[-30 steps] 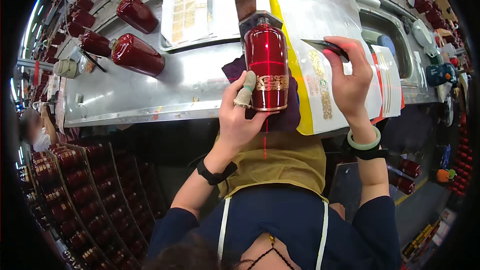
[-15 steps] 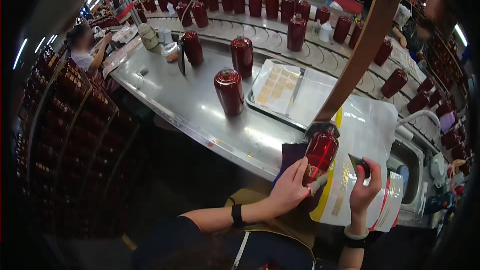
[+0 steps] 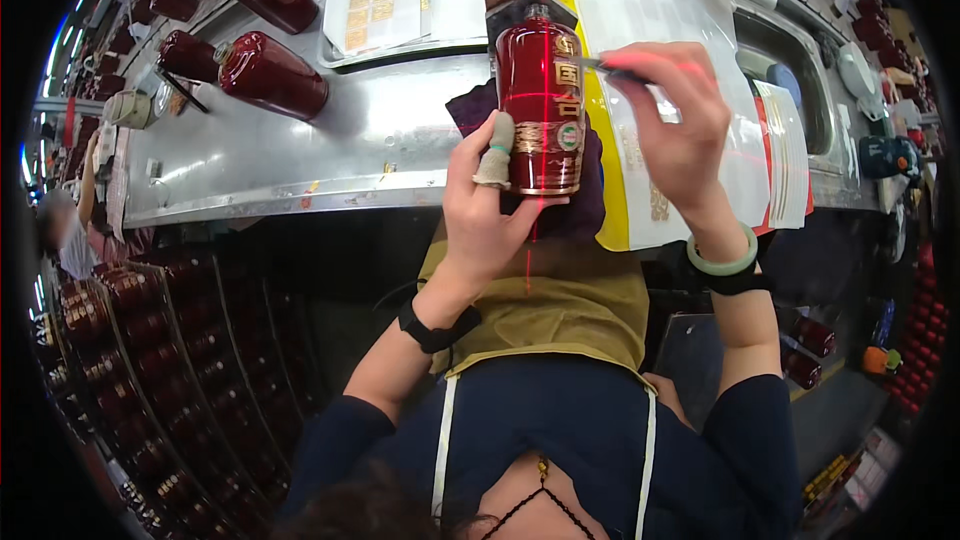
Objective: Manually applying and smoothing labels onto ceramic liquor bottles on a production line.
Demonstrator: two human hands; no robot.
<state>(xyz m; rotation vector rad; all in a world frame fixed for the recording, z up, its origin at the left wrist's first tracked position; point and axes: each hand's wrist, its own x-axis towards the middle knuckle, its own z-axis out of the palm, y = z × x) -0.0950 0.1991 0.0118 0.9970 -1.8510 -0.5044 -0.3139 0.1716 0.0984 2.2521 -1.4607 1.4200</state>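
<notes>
A dark red glass bottle (image 3: pixel 525 90) with gold characters and a gold band lies on a dark cloth (image 3: pixel 590 165), its neck end against a dark support (image 3: pixel 570 12). Red laser lines cross its surface. My left hand (image 3: pixel 475 200) is closed around the lower part of the bottle, a cloth finger cover (image 3: pixel 495 155) on one finger. Between the fingertips of my right hand (image 3: pixel 685 105) is a small dark flat scraper (image 3: pixel 622 73), its tip close to the bottle's right side by the gold characters. Whether the tip touches the glass I cannot tell.
White sheeting with a yellow border (image 3: pixel 612 205) covers the bench right of the bottle. A tray (image 3: pixel 440 35) with gold decals sits at the upper left, near standing red bottles (image 3: pixel 270 75). To the right are a sink (image 3: pixel 820 130) and printed sheets (image 3: pixel 785 155). Racked bottles (image 3: pixel 150 340) fill the lower left.
The view has swung downward and to the right. My right hand has brought the scraper from off to the side up to the bottle. My left hand still grips the bottle, whose gold characters now show.
</notes>
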